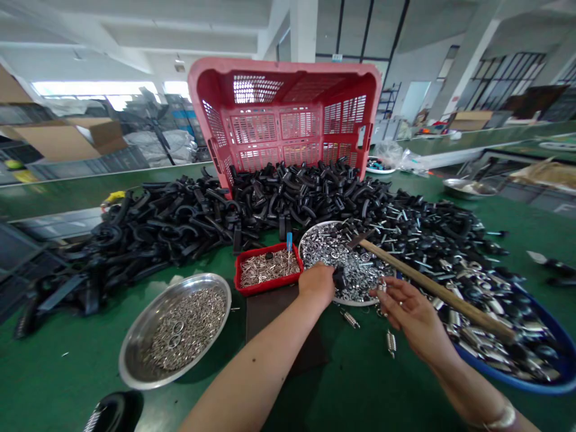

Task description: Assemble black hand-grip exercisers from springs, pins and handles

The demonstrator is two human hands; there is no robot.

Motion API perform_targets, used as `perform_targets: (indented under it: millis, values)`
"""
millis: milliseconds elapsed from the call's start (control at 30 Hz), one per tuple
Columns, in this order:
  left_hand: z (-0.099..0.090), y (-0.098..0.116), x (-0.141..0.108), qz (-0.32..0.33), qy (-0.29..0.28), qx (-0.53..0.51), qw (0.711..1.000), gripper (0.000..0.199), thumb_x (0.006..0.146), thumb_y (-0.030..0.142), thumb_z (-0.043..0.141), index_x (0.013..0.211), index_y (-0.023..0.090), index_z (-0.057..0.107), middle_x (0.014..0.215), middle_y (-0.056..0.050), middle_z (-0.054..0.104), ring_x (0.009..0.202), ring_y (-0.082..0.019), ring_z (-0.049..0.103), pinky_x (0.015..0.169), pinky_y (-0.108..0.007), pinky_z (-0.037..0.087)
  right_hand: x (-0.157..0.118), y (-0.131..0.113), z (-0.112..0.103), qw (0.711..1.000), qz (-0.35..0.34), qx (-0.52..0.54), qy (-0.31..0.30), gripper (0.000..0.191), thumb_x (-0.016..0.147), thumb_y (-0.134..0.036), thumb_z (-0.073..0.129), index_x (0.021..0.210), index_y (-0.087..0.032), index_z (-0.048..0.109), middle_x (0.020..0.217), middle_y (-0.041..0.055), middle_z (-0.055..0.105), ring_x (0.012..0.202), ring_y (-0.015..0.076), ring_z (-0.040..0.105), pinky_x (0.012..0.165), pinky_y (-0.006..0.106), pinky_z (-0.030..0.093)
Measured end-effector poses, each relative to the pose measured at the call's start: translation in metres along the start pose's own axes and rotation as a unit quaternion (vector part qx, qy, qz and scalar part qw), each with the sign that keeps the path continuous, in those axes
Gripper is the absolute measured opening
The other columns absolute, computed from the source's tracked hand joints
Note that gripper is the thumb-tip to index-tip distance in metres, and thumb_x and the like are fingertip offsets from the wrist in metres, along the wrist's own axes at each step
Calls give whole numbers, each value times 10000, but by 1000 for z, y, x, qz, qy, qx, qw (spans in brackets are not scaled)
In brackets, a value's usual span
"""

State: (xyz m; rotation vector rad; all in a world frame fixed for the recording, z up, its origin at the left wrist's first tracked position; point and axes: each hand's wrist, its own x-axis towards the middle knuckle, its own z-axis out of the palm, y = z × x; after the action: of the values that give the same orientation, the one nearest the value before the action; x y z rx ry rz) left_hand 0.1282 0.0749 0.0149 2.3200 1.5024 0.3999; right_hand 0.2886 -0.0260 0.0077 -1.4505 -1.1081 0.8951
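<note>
My left hand (317, 284) reaches over a round steel tray of washers (346, 264), its fingers closed on a small black plastic part (339, 278). My right hand (414, 315) hangs just to the right, pinching a tiny metal piece (382, 287) between finger and thumb. Beyond that hand, a wooden-handled hammer (436, 288) lies across a heap of black parts and bolts (432, 240). Small steel springs (391, 344) lie on the green table (288, 384) below my hands. A red tray of metal pins (267, 270) sits left of the washers.
A tilted red plastic crate (283, 114) rests behind a large pile of black plastic parts (288, 198). A steel tray of rings (175, 330) stands at the left, and a blue basin of metal-and-black parts (508, 342) at the right. A dark mat (283, 333) lies under my left forearm.
</note>
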Motion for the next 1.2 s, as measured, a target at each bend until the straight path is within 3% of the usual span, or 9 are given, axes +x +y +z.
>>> perform_targets:
  millis: [100,233,333,400,500,600,700,1033,1200]
  values:
    - [4,2,6,1,3,5,1000,183,748,212,516,867,181,652,897,-97,624,848,-237,586,715,-320,437,6,-5,-1,987,61,146,-19,450,670,-423,665,1046,-228,515,886,48,622,577,110,492,372,186,280]
    - [1,-3,3,11,12,1,1000,171,736,232,549,877,176,630,907,-100,626,854,-246,582,716,-335,430,9,-7,0,968,120,208,-69,305,680,-354,679,933,-208,591,977,55,603,626,89,506,380,159,272]
    - [-2,-10,-7,-22,27,-132,991,154,716,274,590,827,169,603,777,-58,620,732,-189,582,642,-281,423,9,-9,4,962,129,228,-81,272,676,-311,692,916,-208,614,952,39,595,621,69,480,377,144,262]
    - [-2,-12,-19,-82,10,-334,939,169,705,308,604,776,161,564,598,2,549,545,-126,520,523,-232,387,10,-13,10,957,136,240,-94,288,676,-300,695,940,-217,616,885,26,602,622,68,479,402,144,294]
    - [1,-12,-43,-166,-47,-575,799,264,654,364,651,730,164,496,457,77,406,383,-61,357,399,-185,282,11,-22,25,950,140,252,-123,292,678,-292,695,950,-225,613,839,15,616,656,79,507,469,160,356]
    - [4,-11,-63,-209,-60,-682,698,392,559,397,726,751,164,476,483,89,405,380,-33,322,373,-160,245,11,-28,44,947,125,253,-151,245,677,-290,693,897,-217,613,828,11,614,669,85,516,439,152,327]
    - [6,-12,-72,-236,-46,-729,641,486,491,410,770,787,170,468,515,92,412,394,-23,330,369,-143,243,9,-29,62,945,116,267,-151,233,660,-298,704,851,-209,604,809,9,601,617,69,476,378,135,259]
    - [16,-17,-75,-257,9,-752,608,507,464,430,777,772,170,470,449,102,388,360,-23,303,355,-146,224,6,-18,78,941,141,287,-113,295,644,-283,720,905,-202,609,797,6,577,615,59,468,364,105,288]
    - [18,-18,-77,-242,27,-751,614,466,498,422,764,766,162,484,432,101,381,366,-29,296,362,-156,232,3,-14,79,945,151,270,-102,279,623,-282,733,854,-182,612,757,-1,558,585,55,462,338,105,264]
